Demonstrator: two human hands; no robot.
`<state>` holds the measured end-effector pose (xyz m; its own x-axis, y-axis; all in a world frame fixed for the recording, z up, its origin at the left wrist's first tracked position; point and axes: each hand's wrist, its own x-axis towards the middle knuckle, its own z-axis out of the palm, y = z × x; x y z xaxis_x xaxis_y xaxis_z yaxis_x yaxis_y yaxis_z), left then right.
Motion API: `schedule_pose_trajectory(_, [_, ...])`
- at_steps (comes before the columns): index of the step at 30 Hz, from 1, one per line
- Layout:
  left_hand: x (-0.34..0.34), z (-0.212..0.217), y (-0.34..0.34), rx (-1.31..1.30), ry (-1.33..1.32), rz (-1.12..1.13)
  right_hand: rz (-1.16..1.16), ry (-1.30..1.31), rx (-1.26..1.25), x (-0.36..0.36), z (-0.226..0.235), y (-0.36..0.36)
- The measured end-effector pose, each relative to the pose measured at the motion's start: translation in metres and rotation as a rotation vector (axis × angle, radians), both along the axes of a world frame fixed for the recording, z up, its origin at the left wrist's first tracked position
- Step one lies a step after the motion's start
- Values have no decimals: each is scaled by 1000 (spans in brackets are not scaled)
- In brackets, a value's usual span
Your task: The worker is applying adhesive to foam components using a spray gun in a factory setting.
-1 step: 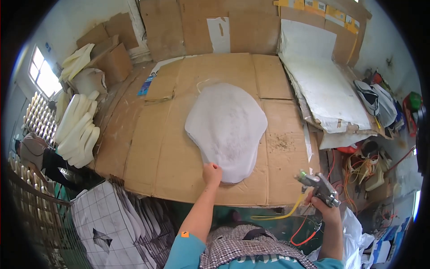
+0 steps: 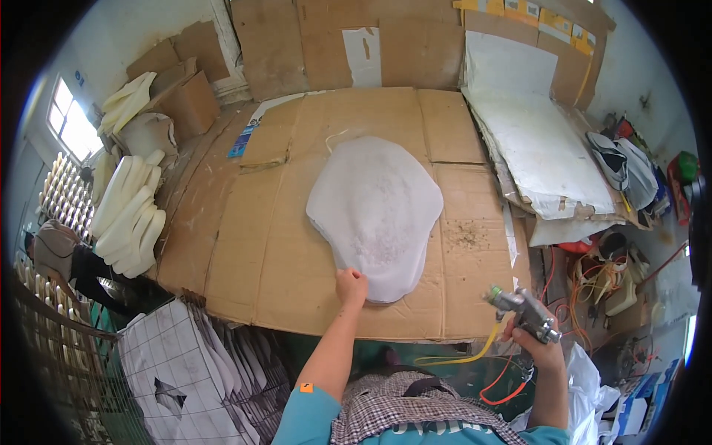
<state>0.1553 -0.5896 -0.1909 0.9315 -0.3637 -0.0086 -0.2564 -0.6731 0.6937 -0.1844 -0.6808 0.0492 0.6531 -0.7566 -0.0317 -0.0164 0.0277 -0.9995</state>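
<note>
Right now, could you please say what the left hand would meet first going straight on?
The left hand would likely meet the pale grey pad, whose near-left edge it appears to touch.

one table (image 2: pixel 241 230) bears one pad (image 2: pixel 377 200). two grips: one left (image 2: pixel 351 287), one right (image 2: pixel 532 343). one gun (image 2: pixel 525 311) at near right, one yellow hose (image 2: pixel 489 346) and one red hose (image 2: pixel 510 400) by it. one window (image 2: pixel 72 122), left. one box (image 2: pixel 194 107), far left. several foam pieces (image 2: pixel 132 215), left, overlapping too much to count.
</note>
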Motion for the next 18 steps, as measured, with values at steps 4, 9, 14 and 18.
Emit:
schedule_pose_trajectory(4, [6, -12, 4, -34, 135, 46, 245, 112, -107, -3, 1, -5])
schedule_pose_trajectory(9, [-14, -11, 2, -403, 543, 414, -76, 64, -21, -10, 6, -9])
schedule_pose_trajectory(14, [-23, -2, 13, -513, 786, 256, 84, 56, -33, -16, 5, -6])
schedule_pose_trajectory(18, [-23, -2, 14, -655, 939, 238, -27, 16, -13, -12, 0, -7])
